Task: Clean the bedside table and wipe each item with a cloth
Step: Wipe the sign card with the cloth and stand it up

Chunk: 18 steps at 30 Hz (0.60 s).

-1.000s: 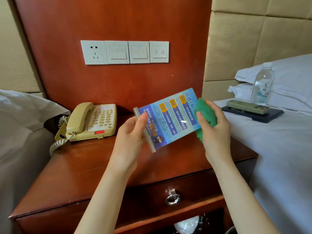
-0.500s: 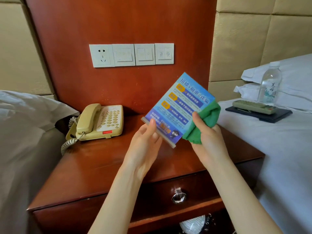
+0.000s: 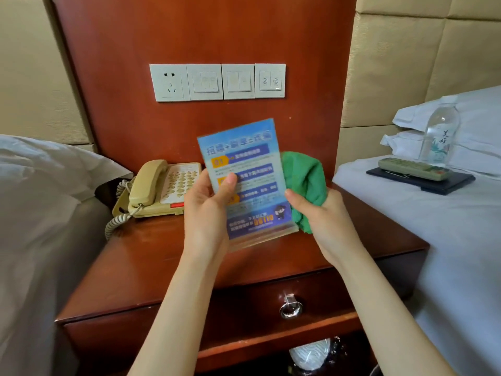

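1. You hold the sign card point(image 3: 248, 180), a clear stand with a blue printed sheet, upright above the middle of the worktop point(image 3: 162, 253), its base just clear of the wood.
2. Your left hand point(image 3: 207, 213) grips the card's left edge, thumb across the front face.
3. Your right hand point(image 3: 322, 213) is closed round the green cloth point(image 3: 305, 177), which is bunched against the card's right edge and back.
4. You appear to be mid-wipe on this one item. The next move likely calls for running the cloth over the remaining faces and base, then setting the card down.
5. The telephone point(image 3: 162, 188) sits at the worktop's back left, seemingly yet to be wiped.
6. On the bed point(image 3: 447, 240) to your right, a water bottle point(image 3: 440, 131) and remote point(image 3: 412, 169) rest on a dark tray point(image 3: 444, 185).
7. A row of wall switches point(image 3: 217, 81) is set in the wood panel behind.
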Available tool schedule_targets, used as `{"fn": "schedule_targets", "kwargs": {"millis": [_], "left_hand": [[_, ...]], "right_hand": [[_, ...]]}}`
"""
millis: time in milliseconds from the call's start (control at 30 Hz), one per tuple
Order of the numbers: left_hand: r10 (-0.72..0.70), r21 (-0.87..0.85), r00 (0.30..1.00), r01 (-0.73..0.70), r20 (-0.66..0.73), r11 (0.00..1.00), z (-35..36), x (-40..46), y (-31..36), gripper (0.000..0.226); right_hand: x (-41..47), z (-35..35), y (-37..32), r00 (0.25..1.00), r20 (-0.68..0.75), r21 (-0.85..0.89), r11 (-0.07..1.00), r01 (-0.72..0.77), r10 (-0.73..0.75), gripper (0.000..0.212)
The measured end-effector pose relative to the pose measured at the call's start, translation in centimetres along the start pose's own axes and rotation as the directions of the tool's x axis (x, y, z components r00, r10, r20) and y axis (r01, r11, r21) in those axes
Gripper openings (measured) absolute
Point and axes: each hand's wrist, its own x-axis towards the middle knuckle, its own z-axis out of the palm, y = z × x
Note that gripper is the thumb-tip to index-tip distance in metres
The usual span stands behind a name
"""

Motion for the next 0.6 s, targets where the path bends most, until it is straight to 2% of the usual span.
{"fn": "schedule_targets", "kwargs": {"millis": [67,100,167,200,233,267,300,400,467,533,600], "left_hand": [[0.000,-0.089,0.994,-0.010,-0.112,0.996,0.0,0.2,0.4,0.019],[0.021,-0.100,0.989,-0.036,-0.144,0.994,-0.1,0.2,0.5,0.019],[0.072,-0.084,0.984,-0.086,-0.165,0.993,0.0,0.3,0.7,0.019],[0.090,-0.068,0.982,-0.102,-0.164,0.992,0.1,0.3,0.7,0.019],[0.105,-0.051,0.981,-0.115,-0.164,0.992,0.1,0.2,0.7,0.019],[0.115,-0.044,0.979,-0.123,-0.166,0.991,0.1,0.2,0.7,0.020],[0.118,-0.048,0.978,-0.129,-0.174,0.991,0.0,0.2,0.6,0.020],[0.102,-0.067,0.981,-0.115,-0.168,0.991,-0.5,0.2,0.2,0.019],[0.086,-0.093,0.985,-0.101,-0.149,0.991,-0.6,0.2,0.1,0.019],[0.079,-0.123,0.988,-0.095,-0.133,0.988,-0.5,0.1,0.1,0.020],[0.082,-0.135,0.989,-0.099,-0.125,0.986,-0.4,0.1,0.1,0.020]], "right_hand": [[0.0,-0.1,0.1,1.000,-0.002,-0.040,0.999,0.024,-0.024,0.016],[-0.2,0.0,-0.1,0.997,0.024,-0.112,0.990,0.081,-0.078,0.017],[-0.5,0.4,-0.1,0.970,0.137,-0.372,0.897,0.240,-0.202,0.030],[-0.7,0.7,0.2,0.938,0.228,-0.541,0.767,0.346,-0.262,0.037],[-1.0,1.2,0.4,0.894,0.325,-0.671,0.591,0.448,-0.309,0.042],[-1.3,1.6,0.8,0.853,0.403,-0.736,0.436,0.517,-0.331,0.045],[-1.6,2.1,1.0,0.826,0.457,-0.757,0.343,0.556,-0.330,0.047],[-2.2,2.8,1.5,0.782,0.546,-0.734,0.278,0.619,-0.301,0.052],[-1.8,2.4,1.6,0.783,0.544,-0.746,0.254,0.616,-0.301,0.057],[-1.1,1.3,1.7,0.818,0.458,-0.781,0.281,0.557,-0.348,0.060],[-0.4,0.0,1.5,0.844,0.340,-0.818,0.312,0.483,-0.414,0.054]]}}
